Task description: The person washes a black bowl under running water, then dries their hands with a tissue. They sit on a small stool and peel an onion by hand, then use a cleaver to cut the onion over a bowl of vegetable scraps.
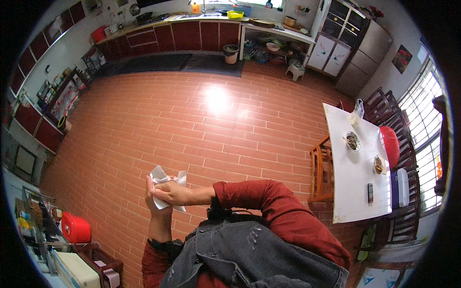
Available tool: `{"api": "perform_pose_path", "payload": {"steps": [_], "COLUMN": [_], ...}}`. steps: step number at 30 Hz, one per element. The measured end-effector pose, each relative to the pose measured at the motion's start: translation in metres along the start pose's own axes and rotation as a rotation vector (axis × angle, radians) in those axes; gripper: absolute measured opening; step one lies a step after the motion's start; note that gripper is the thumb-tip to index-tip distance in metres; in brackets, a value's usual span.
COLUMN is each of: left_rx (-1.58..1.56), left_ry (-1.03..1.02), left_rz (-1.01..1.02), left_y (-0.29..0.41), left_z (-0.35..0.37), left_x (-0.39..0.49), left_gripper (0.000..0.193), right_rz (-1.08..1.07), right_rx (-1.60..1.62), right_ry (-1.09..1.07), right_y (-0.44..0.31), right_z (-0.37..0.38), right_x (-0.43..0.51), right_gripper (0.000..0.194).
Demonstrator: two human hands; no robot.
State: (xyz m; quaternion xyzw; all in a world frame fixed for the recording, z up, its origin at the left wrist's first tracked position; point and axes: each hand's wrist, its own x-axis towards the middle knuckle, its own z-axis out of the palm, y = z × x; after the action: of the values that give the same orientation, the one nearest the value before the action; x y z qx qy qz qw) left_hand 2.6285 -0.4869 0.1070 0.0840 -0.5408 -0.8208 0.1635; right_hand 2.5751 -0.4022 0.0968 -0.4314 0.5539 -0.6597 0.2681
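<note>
A crumpled white paper tissue [158,174] is pressed between my two hands in front of my body, above the tiled floor. My right hand [173,193] reaches across from the right and folds over the tissue. Behind it, my left hand [148,192] is upright, its palm against the tissue and its fingers partly hidden. Loose corners of the paper stick out above and below the hands. I wear dark red sleeves and a dark grey denim apron [237,248] with pale marks on it.
To the right stands a white table [354,187] with bowls of food, a phone [370,193] and a plastic bag [357,113]. A wooden chair [321,171] is at its near side. Kitchen counters and a trash bin [231,54] line the far wall. A red container [76,228] sits lower left.
</note>
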Motion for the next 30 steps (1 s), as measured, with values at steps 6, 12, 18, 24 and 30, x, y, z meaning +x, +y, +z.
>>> {"api": "perform_pose_path", "payload": {"steps": [6, 12, 18, 24, 30], "left_rx": [-0.461, -0.431, -0.37, -0.559, -0.628], "left_ry": [-0.241, -0.091, -0.048, -0.324, -0.476], "left_rz": [-0.243, -0.25, -0.208, -0.214, -0.242], "left_y": [-0.015, -0.051, -0.074, -0.093, -0.136], "left_z": [-0.013, 0.031, 0.08, 0.098, 0.146], "left_x": [0.03, 0.031, 0.062, 0.149, 0.251], "left_gripper": [0.055, 0.054, 0.055, 0.055, 0.059], "right_rz": [-0.014, 0.079, -0.577, -0.473, -0.166], "right_rx": [-0.023, 1.36, 1.32, -0.461, -1.118], "right_ry": [-0.039, -0.323, -0.21, 0.063, 0.131], "right_y": [-0.033, -0.033, 0.01, -0.002, 0.018], "right_z": [-0.036, -0.061, -0.1, -0.231, -0.314], "right_x": [0.012, 0.028, 0.025, -0.002, 0.017], "right_gripper": [0.042, 0.047, 0.03, 0.036, 0.064]}}
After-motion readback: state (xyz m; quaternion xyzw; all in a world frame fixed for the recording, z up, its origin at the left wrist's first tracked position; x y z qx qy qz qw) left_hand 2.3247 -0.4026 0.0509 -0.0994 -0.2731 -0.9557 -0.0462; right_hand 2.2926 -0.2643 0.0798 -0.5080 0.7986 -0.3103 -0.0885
